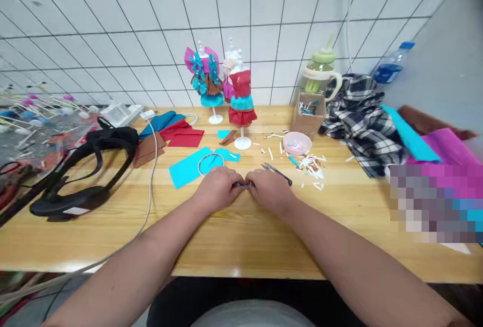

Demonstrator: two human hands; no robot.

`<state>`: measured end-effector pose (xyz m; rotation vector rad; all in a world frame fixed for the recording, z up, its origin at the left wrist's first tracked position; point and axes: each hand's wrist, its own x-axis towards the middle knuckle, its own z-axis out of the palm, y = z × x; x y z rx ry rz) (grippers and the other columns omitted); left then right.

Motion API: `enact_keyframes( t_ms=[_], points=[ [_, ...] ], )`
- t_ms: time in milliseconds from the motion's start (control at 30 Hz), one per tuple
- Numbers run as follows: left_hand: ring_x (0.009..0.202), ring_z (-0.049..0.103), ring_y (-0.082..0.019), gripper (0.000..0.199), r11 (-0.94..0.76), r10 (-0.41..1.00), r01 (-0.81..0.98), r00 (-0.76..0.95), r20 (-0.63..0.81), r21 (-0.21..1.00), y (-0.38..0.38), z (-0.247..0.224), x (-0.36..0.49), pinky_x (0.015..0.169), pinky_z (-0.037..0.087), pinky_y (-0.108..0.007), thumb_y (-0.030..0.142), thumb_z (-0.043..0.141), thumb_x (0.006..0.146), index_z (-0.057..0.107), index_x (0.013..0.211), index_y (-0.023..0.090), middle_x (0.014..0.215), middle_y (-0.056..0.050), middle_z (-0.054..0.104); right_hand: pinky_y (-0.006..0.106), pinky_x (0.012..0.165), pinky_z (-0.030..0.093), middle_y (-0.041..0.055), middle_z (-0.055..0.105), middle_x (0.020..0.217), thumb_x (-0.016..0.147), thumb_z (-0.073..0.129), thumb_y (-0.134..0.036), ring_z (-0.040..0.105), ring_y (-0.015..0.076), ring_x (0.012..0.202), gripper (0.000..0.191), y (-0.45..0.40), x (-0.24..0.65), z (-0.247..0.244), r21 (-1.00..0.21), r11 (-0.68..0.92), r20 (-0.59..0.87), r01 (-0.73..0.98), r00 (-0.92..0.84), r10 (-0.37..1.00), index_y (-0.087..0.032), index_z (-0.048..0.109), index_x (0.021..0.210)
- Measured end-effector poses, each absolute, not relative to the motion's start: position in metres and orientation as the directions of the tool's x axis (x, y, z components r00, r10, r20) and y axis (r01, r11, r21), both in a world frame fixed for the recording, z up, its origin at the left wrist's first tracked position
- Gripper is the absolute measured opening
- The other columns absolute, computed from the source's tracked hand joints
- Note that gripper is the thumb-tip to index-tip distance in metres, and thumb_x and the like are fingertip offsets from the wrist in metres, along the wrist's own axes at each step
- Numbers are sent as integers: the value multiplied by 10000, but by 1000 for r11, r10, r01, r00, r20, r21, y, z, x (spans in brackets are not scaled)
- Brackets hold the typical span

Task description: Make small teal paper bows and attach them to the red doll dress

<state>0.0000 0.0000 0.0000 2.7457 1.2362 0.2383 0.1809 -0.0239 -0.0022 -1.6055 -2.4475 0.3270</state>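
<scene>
My left hand (219, 188) and my right hand (272, 191) meet fingertip to fingertip over the middle of the wooden table. Both are closed in a pinch on a tiny blue piece (244, 184), mostly hidden by the fingers. Scissors (278, 172) lie just behind my right hand. A bright blue sheet (184, 168) and a thin ring (199, 165) rest behind my left hand. Further back, a small stand wears a red and blue paper dress (242, 100), beside another with a purple, brown and blue dress (212, 99).
White paper scraps (312, 166) lie by a pink bowl (297, 144). A cardboard box (309, 115), green-lidded jug (320, 73) and checked cloth (362, 120) stand behind right. Black headgear (75, 201), a cable (151, 186) and red sheets (185, 136) occupy the left.
</scene>
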Motion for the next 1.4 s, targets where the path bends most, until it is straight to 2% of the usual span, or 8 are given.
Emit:
enact_keyframes(
  t_ms=[333,700,933,1100,1267,1400],
  points=[
    [806,614,-205,186,-661,749,725,654,106,195,0,1,1,725,414,-332,320,544,865,710,897,245,782,-32,699,286,648,365,29,665,915,929,377,-296,606,187,846,287,-24,180,-1,-259,371,-2,892,-385,923,-248,660,937],
    [809,613,-204,208,-671,740,719,664,106,180,0,4,1,734,402,-332,310,525,872,720,849,242,783,-39,698,281,697,374,31,668,955,916,417,-286,601,174,891,255,-23,179,1,-285,346,-39,894,-371,928,-246,665,959],
    [802,616,-211,188,-643,765,745,637,100,178,0,5,1,710,395,-332,329,541,860,712,910,268,778,-28,701,286,691,379,37,672,931,921,391,-289,607,188,879,264,-23,179,1,-279,338,-41,899,-363,931,-235,649,933],
    [813,618,-206,201,-655,755,737,648,101,164,1,4,1,730,399,-332,334,524,874,703,854,247,786,-35,700,285,709,387,28,668,974,891,432,-266,606,189,900,252,-23,181,2,-315,364,12,876,-380,925,-260,608,1071],
    [803,612,-209,196,-653,757,741,646,101,154,1,3,1,730,399,-342,336,525,872,697,839,246,766,-29,693,284,687,389,28,662,918,920,390,-290,609,188,869,268,-24,180,2,-289,361,-22,887,-383,923,-250,655,931],
    [799,602,-208,199,-654,756,741,648,96,153,-1,5,2,750,404,-356,330,524,872,686,817,228,762,-31,679,284,680,403,40,662,939,933,376,-295,615,191,860,284,-24,178,3,-248,351,-42,903,-372,927,-235,653,943]
  ],
)
